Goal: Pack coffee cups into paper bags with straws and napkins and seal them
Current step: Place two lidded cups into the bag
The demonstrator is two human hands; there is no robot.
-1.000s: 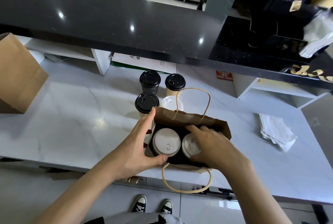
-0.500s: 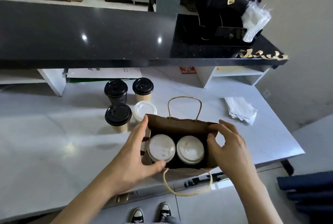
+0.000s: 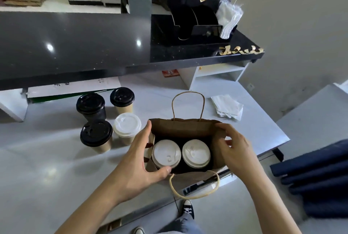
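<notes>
At lower centre of the frame, a left hand grips the paper bag on the counter, while the right hand pinches its far side; two white-lidded cups sit inside. Spreading the mouth evenly should leave room for napkins.

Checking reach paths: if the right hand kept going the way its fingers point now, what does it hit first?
The right hand points left and away, fingers curled at the paper bag's right rim. Straight on, it probably meets that bag wall first, then the right-hand white-lidded cup inside; depth is unclear.
</notes>
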